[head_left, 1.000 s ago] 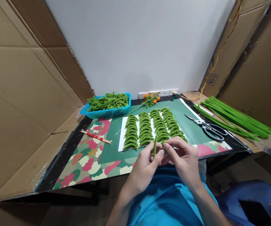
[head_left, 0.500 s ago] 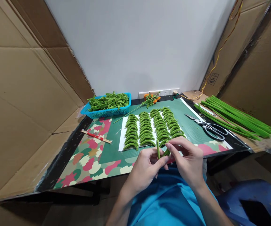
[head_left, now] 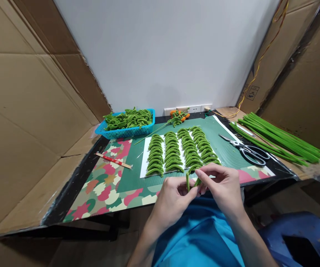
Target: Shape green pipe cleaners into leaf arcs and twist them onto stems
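Observation:
Both hands meet at the table's near edge around a short bent green fuzzy stem [head_left: 187, 181]. My left hand [head_left: 173, 198] is closed on its lower part, with one end sticking up. The thumb and index finger of my right hand [head_left: 221, 187] pinch the other end. Just beyond them, curved green pieces [head_left: 172, 152] lie in four columns on a white sheet [head_left: 144, 163]. Parts of the held stem are hidden by the fingers.
A blue basket [head_left: 126, 132] of green pieces stands at the back left, beside an orange flower bunch [head_left: 179, 116]. Wrapped chopsticks [head_left: 113, 160] lie left. Black-handled scissors [head_left: 248, 152] and long green stems [head_left: 280, 137] are on the right. A blue stool [head_left: 296, 237] stands lower right.
Both hands have shifted slightly, and the upright end of the stem stands a little lower between the fingers. The fingers stay closed on it.

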`<state>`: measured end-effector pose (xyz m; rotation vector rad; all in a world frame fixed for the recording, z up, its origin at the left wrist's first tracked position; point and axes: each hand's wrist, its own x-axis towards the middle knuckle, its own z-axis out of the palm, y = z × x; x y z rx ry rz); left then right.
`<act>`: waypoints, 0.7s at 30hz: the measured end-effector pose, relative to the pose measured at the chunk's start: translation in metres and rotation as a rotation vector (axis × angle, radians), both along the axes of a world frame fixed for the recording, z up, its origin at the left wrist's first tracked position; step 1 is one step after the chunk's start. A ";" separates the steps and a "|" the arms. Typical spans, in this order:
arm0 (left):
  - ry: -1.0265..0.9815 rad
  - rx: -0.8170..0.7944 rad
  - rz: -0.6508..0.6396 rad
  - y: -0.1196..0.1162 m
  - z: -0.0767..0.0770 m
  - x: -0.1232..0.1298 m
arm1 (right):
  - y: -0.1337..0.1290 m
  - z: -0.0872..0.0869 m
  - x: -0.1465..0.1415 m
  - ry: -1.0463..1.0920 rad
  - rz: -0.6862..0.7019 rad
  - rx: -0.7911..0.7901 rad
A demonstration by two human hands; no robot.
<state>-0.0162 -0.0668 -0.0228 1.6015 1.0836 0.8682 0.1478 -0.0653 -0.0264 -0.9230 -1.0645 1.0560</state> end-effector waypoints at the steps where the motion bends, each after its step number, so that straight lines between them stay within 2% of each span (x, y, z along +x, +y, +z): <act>1: -0.023 -0.018 -0.008 0.000 0.001 0.000 | 0.000 0.001 0.001 -0.014 -0.015 0.016; 3: -0.086 -0.082 -0.048 0.002 0.006 0.000 | -0.002 0.003 0.003 -0.074 -0.033 0.082; 6: -0.162 -0.186 -0.176 0.006 0.012 -0.003 | -0.004 0.004 0.006 -0.212 -0.001 0.212; 10: -0.158 -0.199 -0.291 0.010 0.013 -0.009 | -0.007 0.005 0.009 -0.341 0.041 0.346; 16: -0.085 -0.204 -0.422 0.010 0.009 -0.015 | -0.007 0.010 0.013 -0.453 0.285 0.576; 18: -0.099 -0.229 -0.426 0.010 0.009 -0.015 | -0.007 0.009 0.014 -0.441 0.280 0.590; 21: -0.130 -0.270 -0.416 0.009 0.010 -0.013 | -0.005 0.006 0.016 -0.447 0.179 0.584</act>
